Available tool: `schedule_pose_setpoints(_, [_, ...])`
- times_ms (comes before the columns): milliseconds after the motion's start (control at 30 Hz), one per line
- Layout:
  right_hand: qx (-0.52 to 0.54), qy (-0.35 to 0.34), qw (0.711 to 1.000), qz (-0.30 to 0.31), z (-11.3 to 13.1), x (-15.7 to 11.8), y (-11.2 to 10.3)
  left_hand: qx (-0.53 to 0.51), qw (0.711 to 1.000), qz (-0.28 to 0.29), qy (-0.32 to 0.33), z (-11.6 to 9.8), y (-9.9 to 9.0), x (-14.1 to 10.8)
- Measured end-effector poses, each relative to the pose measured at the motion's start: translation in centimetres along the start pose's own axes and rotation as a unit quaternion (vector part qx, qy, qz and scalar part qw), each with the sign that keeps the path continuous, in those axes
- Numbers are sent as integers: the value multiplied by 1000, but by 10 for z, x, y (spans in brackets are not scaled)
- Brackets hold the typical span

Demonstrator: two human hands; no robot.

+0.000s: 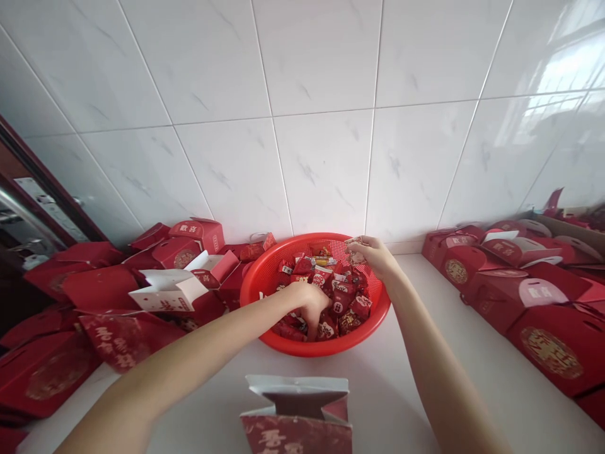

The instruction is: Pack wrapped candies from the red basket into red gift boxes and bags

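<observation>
A red plastic basket (276,345) holds a heap of wrapped candies (341,296), mostly in red wrappers. My left hand (309,306) reaches down into the heap, its fingers curled among the candies; what they grip is hidden. Over the basket's right rim, my right hand (373,255) pinches small candies (355,247) in pale, gold-toned wrappers; how many I cannot tell. Closest to me stands a red paper gift box (297,434) with its top open, cut off by the bottom of the view. Neither hand touches it.
Red gift boxes (97,287) crowd the left side, some with pale open flaps. More red boxes (543,340) line the right side, and a brown carton (567,228) sits behind them. A white tiled wall (326,170) rises behind the white countertop (401,391).
</observation>
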State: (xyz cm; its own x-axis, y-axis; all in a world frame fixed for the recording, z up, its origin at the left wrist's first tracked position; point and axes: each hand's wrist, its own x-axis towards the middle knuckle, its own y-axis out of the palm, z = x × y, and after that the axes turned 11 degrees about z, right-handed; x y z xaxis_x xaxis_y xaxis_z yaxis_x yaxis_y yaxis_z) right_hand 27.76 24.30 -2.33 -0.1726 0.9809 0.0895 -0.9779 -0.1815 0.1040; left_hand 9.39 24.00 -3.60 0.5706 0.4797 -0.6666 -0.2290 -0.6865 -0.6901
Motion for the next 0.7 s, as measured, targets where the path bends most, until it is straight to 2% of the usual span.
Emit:
schedule_pose_setpoints(133, [6, -4, 1000, 2, -1, 1, 0, 59, 997, 53, -23, -4, -7, -5])
schedule_pose_setpoints(333, [12, -14, 1000, 4, -4, 2, 0, 15, 999, 30, 33, 6, -21, -8])
schedule_pose_setpoints(400, [15, -14, 1000, 3, -3, 2, -1, -21, 998, -9, 61, 11, -27, -10])
schedule_pose_setpoints(467, [16, -12, 1000, 5, -3, 3, -1, -78, 989, -85, 98, 16, -33, -13])
schedule_pose_setpoints(600, [20, -10, 1000, 6, -1, 3, 0, -214, 932, -241, 166, 22, -40, -15])
schedule_pose_setpoints(700, [20, -14, 1000, 3, 0, 2, 0, -249, 903, -303, 177, 26, -39, -11])
